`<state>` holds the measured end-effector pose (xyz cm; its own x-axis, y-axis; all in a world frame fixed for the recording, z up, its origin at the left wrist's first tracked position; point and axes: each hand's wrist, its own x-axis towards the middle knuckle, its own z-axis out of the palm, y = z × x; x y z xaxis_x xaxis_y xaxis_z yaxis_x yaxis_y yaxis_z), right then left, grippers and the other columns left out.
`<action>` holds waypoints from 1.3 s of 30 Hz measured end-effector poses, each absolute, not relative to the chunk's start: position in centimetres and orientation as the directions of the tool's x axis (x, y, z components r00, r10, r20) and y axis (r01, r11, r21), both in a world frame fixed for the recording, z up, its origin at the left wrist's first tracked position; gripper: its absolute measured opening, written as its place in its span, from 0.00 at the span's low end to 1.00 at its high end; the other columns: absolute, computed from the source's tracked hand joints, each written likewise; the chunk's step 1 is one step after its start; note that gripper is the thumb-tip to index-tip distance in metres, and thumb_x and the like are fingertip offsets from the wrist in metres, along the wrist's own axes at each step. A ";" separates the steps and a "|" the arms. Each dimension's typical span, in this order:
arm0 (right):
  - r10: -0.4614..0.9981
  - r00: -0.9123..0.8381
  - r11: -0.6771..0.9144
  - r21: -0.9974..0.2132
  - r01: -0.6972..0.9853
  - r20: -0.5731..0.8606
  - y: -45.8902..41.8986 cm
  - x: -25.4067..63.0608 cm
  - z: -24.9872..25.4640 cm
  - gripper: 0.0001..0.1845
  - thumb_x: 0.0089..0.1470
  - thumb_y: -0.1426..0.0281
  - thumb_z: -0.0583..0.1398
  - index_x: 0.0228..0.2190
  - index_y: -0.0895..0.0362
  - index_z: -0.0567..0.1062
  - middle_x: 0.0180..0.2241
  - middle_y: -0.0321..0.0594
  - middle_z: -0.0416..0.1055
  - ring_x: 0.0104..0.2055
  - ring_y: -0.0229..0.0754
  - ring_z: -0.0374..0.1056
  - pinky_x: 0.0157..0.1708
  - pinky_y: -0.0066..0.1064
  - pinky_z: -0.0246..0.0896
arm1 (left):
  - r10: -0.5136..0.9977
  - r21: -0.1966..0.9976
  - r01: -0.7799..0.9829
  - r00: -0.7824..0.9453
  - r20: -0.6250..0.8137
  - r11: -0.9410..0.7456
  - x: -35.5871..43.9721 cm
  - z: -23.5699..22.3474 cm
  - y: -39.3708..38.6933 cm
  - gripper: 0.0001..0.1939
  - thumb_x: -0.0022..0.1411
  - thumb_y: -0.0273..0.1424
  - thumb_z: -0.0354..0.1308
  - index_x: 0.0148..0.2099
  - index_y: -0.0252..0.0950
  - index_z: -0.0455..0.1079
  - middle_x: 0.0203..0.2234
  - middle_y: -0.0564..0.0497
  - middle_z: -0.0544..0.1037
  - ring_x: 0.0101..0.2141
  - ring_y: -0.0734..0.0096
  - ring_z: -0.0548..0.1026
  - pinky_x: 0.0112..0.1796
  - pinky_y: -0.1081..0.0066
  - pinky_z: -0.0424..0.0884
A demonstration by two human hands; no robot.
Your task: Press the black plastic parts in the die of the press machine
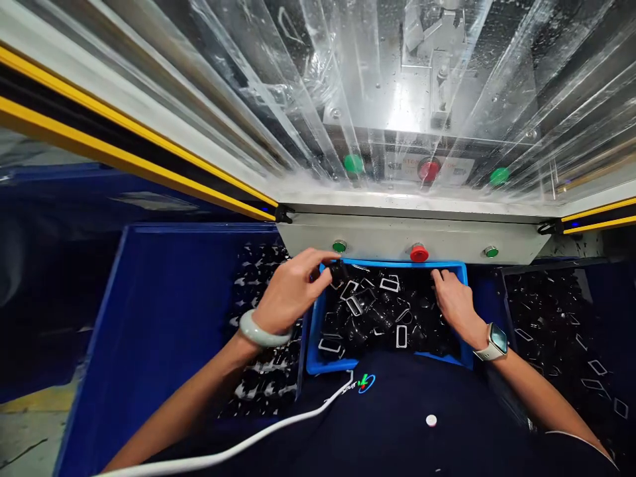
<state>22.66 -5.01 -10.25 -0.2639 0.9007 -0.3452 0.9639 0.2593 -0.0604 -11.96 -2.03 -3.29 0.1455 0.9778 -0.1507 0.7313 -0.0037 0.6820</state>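
Left hand (293, 285), a pale jade bangle (263, 329) at its wrist, pinches a small black part (338, 270) between thumb and fingers at the far left corner of a blue plastic tray (392, 264). Left of the tray, a large blue bin (173, 298) sits beside rows of black parts (263, 361), partly shadowed by the forearm. Inside the tray lies a loose heap of black parts (372, 318) mixed with thin, pale rectangular frames (401, 336). Right hand (454, 301), half open, presses its fingertips (437, 277) into the heap near the tray's far edge; whether it grasps anything cannot be told, as the fingertips vanish among the dark parts. A smartwatch (495, 342) circles that wrist. Right of the tray, a dark bin (556, 331) holds more parts and frames, hard to make out in shadow and cut off by the picture's edge. Beyond the tray, a control panel (377, 235) carries a red button (419, 253) between two green ones, below a clear plastic strip curtain (397, 99) that blurs the machinery behind it.
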 end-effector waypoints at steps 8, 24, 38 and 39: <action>0.926 -0.295 -0.005 -0.786 0.618 -0.238 -3.4 23.2 -5.8 0.15 0.64 0.64 0.62 0.29 0.52 0.62 0.44 0.43 0.77 0.48 0.46 0.74 0.39 0.34 0.66 | 0.934 0.903 -0.238 0.104 -0.341 0.357 -8.5 -3.2 -0.7 0.19 0.55 0.40 0.77 0.44 0.35 0.81 0.29 0.47 0.83 0.27 0.68 0.80 0.30 0.69 0.78; 0.996 -0.077 -0.010 -0.955 0.295 -0.034 -0.7 19.2 -0.7 0.11 0.66 0.57 0.65 0.41 0.49 0.83 0.43 0.38 0.83 0.47 0.45 0.77 0.51 0.42 0.71 | 0.964 0.925 -0.271 0.096 -0.249 0.266 -5.0 -3.7 -0.1 0.10 0.58 0.34 0.74 0.41 0.35 0.82 0.43 0.44 0.86 0.46 0.60 0.84 0.44 0.62 0.85; 0.947 -0.085 -0.316 -0.946 -0.065 -0.310 -0.5 18.2 -1.8 0.26 0.54 0.48 0.71 0.39 0.52 0.68 0.39 0.35 0.74 0.36 0.38 0.78 0.38 0.33 0.76 | 0.984 0.960 -0.214 0.054 -0.172 0.179 -4.1 -4.0 0.7 0.07 0.57 0.30 0.70 0.40 0.36 0.82 0.43 0.45 0.86 0.48 0.60 0.83 0.55 0.58 0.78; 0.942 -0.103 -0.327 -0.943 -0.065 -0.320 -0.5 17.9 -1.7 0.26 0.54 0.48 0.71 0.39 0.52 0.68 0.39 0.35 0.74 0.36 0.37 0.78 0.38 0.33 0.76 | 0.985 0.961 -0.220 0.060 -0.160 0.169 -3.9 -3.9 0.8 0.07 0.58 0.29 0.70 0.40 0.36 0.82 0.44 0.45 0.86 0.48 0.60 0.83 0.55 0.58 0.78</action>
